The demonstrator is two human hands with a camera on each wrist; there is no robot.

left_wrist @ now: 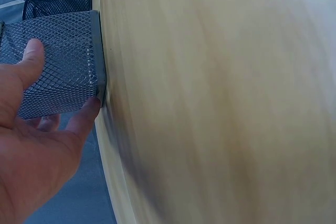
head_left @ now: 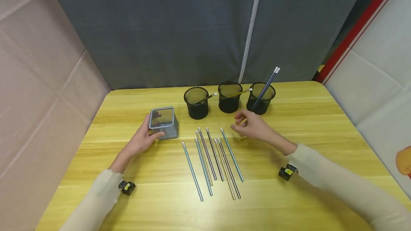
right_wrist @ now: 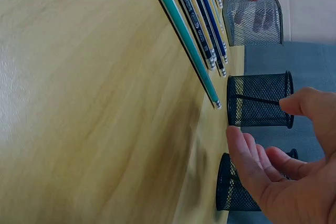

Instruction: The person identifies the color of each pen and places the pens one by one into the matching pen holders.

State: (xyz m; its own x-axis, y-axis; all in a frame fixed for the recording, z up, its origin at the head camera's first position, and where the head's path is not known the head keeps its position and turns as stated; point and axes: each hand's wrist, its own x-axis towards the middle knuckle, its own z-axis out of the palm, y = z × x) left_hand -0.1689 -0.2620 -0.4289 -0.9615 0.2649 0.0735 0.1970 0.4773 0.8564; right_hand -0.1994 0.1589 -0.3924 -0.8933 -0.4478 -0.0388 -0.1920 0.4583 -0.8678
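Note:
My left hand point(head_left: 140, 141) holds a grey square mesh pencil holder point(head_left: 169, 132) at the left, thumb on its near side and fingers round its far left. The left wrist view shows this thumb against the mesh wall point(left_wrist: 63, 66). My right hand point(head_left: 255, 126) hovers in front of the round black cups, fingers loosely bent and apart from the thumb, with nothing in it. Several pencils point(head_left: 210, 152) in teal, gold and dark colours lie side by side between the hands, eraser ends away from me.
Three round mesh cups stand along the back: the left cup point(head_left: 198, 111) holds a dark pencil, the middle cup point(head_left: 228, 105) a yellow pencil, the right cup point(head_left: 261, 107) dark blue pencils. A grey curtain point(head_left: 160, 31) hangs behind the wooden table point(head_left: 273, 202).

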